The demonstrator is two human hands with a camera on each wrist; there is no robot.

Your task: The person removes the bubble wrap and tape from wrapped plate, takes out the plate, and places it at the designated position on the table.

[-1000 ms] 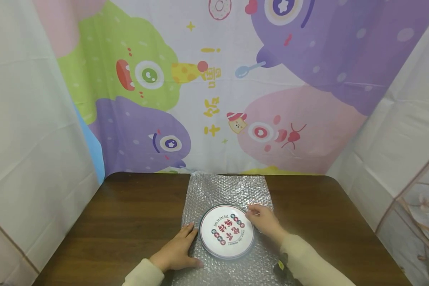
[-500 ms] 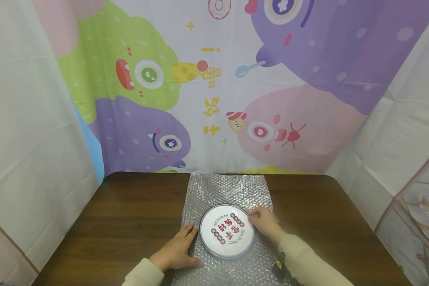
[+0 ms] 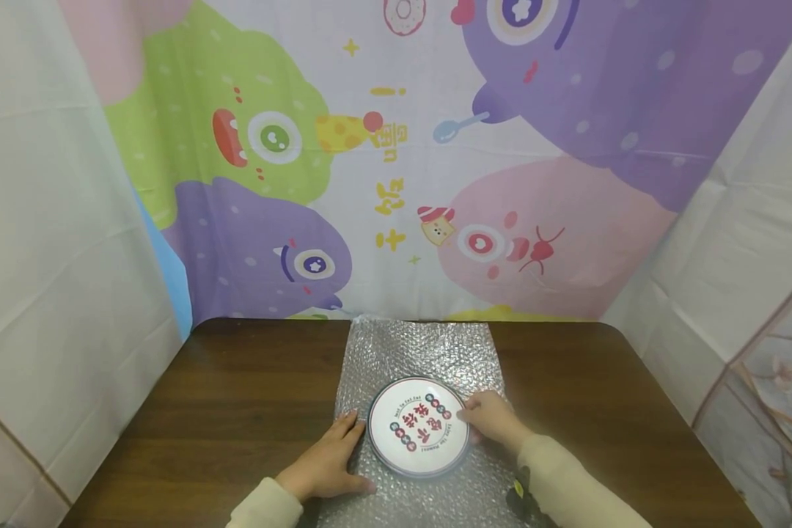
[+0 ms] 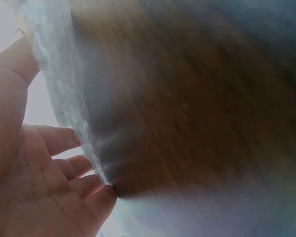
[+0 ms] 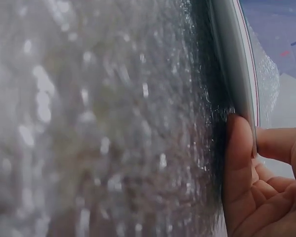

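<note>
A round white plate (image 3: 417,429) with a dark rim line and red lettering lies on a sheet of bubble wrap (image 3: 422,348). At its right edge my right hand (image 3: 498,419) pinches the rim. In the right wrist view, the thumb is under the plate (image 5: 239,54) and a finger lies over its top. My left hand (image 3: 328,458) rests on the bubble wrap just left of the plate, thumb spread from the fingers. The left wrist view shows the fingertips of that hand (image 4: 44,192) at the edge of the bubble wrap (image 4: 69,79).
The bubble wrap runs down the middle of a dark brown wooden table (image 3: 237,396) from its back edge. Behind stands a cloth (image 3: 396,161) printed with cartoon monsters. Pale cloth hangs at both sides. A black item with a yellow mark (image 3: 518,493) sits by the right wrist.
My right hand has slid a little toward me along the plate's right edge, and its thumb and finger now grip the rim. The left hand and the plate look unmoved.
</note>
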